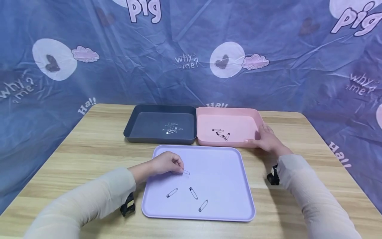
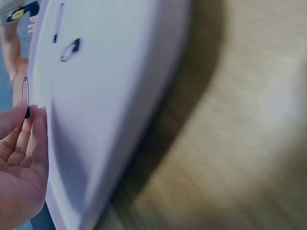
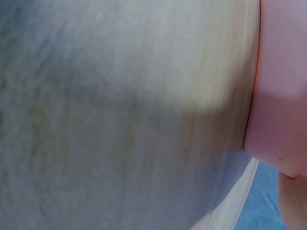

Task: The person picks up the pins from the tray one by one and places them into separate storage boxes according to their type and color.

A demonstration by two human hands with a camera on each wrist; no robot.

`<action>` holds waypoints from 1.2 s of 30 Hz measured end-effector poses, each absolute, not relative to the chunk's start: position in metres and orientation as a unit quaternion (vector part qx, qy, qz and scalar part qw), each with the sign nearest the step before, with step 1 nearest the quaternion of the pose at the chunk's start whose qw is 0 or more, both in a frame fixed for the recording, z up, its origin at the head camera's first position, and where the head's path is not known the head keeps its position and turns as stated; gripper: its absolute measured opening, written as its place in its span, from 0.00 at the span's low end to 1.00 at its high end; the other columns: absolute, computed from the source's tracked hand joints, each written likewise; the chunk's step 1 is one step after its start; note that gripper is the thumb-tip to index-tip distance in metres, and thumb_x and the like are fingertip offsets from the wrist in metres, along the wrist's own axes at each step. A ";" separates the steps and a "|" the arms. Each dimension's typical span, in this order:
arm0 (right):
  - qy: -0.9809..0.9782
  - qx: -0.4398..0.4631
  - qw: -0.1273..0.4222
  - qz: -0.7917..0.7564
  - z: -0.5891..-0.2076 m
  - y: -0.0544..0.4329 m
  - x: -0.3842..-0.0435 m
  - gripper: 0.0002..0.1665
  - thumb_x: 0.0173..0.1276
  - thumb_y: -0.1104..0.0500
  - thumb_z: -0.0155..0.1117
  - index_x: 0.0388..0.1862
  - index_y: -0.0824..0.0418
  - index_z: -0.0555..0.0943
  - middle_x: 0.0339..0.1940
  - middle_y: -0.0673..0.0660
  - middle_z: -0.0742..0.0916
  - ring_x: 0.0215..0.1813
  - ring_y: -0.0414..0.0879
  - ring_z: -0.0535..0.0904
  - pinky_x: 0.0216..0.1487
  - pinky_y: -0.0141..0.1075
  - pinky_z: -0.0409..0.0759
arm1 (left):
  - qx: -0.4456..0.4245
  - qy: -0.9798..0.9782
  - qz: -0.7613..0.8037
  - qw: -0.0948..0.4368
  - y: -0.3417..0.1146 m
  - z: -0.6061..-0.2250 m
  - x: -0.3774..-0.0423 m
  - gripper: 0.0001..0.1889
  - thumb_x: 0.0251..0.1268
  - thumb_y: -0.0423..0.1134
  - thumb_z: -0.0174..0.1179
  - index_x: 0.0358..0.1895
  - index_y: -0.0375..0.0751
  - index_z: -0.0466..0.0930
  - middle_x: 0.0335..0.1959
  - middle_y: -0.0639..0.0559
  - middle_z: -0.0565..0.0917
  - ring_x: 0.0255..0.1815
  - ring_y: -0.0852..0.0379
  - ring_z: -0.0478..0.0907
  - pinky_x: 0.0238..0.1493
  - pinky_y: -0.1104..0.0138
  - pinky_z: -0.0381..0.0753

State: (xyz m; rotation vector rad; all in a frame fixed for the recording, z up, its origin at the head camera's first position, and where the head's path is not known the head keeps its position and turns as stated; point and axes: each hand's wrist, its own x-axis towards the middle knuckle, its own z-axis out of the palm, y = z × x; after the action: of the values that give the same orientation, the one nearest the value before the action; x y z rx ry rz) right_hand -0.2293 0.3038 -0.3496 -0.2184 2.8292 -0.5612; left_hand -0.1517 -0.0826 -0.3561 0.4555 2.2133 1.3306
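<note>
My left hand [image 1: 168, 162] pinches a black-headed safety pin [image 2: 25, 88] by its dark end, between thumb and fingertips. The pin hangs over the lilac tray [image 1: 218, 156], where three more safety pins lie apart from one another, one of them a pin [image 1: 193, 193] near the middle. At the front right corner of the pink tray [image 1: 238, 116], my right hand [image 1: 267, 139] holds the wall, with the thumb along the front rim and the fingers on the right side. Several black-headed safety pins [image 1: 226, 136] lie in that tray. The right wrist view shows little of this hand.
A dark grey tray [image 1: 143, 122] with several silver safety pins [image 1: 171, 128] adjoins the pink tray's left side. Both stand behind the lilac tray on the wooden table [image 1: 101, 142]. Blue printed cloth [image 1: 179, 83] hangs behind the table.
</note>
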 end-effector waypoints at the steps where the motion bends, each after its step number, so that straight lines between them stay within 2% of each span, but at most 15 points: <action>1: 0.971 -0.074 0.122 -0.193 -0.350 0.304 -0.229 0.66 0.51 0.31 0.52 0.61 0.80 0.33 0.62 0.76 0.39 0.63 0.66 0.30 0.60 0.54 0.33 | 0.160 0.816 0.493 0.256 -0.081 -0.355 -0.153 0.02 0.43 0.29 0.62 0.22 0.37 0.78 0.14 0.54 0.75 0.17 0.63 0.69 0.22 0.72 0.70; 8: 0.970 -0.073 0.116 -0.199 -0.350 0.303 -0.228 0.66 0.51 0.31 0.53 0.62 0.79 0.33 0.62 0.76 0.40 0.63 0.66 0.30 0.60 0.54 0.33 | 0.140 0.824 0.492 0.242 -0.065 -0.346 -0.166 0.03 0.48 0.32 0.61 0.26 0.35 0.79 0.20 0.54 0.79 0.24 0.62 0.74 0.30 0.70 0.74; 20: 0.972 -0.082 0.117 -0.186 -0.353 0.305 -0.230 0.66 0.51 0.32 0.53 0.61 0.81 0.34 0.62 0.77 0.40 0.63 0.67 0.32 0.60 0.54 0.33 | 0.104 0.770 0.582 0.241 -0.031 -0.335 -0.194 0.05 0.51 0.28 0.58 0.31 0.28 0.77 0.26 0.47 0.80 0.30 0.56 0.78 0.36 0.66 0.77; 28: 0.972 -0.078 0.113 -0.189 -0.348 0.306 -0.230 0.66 0.51 0.32 0.53 0.62 0.79 0.34 0.62 0.77 0.41 0.63 0.67 0.32 0.60 0.55 0.34 | 0.070 0.776 0.588 0.218 -0.002 -0.326 -0.215 0.05 0.52 0.29 0.58 0.32 0.31 0.79 0.29 0.48 0.79 0.32 0.57 0.78 0.33 0.70 0.77; 36: 0.973 -0.081 0.106 -0.188 -0.351 0.306 -0.229 0.65 0.51 0.32 0.53 0.62 0.79 0.35 0.62 0.77 0.41 0.63 0.68 0.33 0.60 0.54 0.34 | 0.044 0.775 0.597 0.204 0.018 -0.334 -0.229 0.06 0.53 0.31 0.58 0.33 0.33 0.80 0.25 0.49 0.80 0.26 0.60 0.77 0.31 0.70 0.76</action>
State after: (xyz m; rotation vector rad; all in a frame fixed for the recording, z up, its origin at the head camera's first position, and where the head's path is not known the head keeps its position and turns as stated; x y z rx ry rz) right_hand -0.2287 0.3061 -0.3510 -0.2380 2.8660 -0.5533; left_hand -0.2292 0.0182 -0.3338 0.1238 2.1614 1.6640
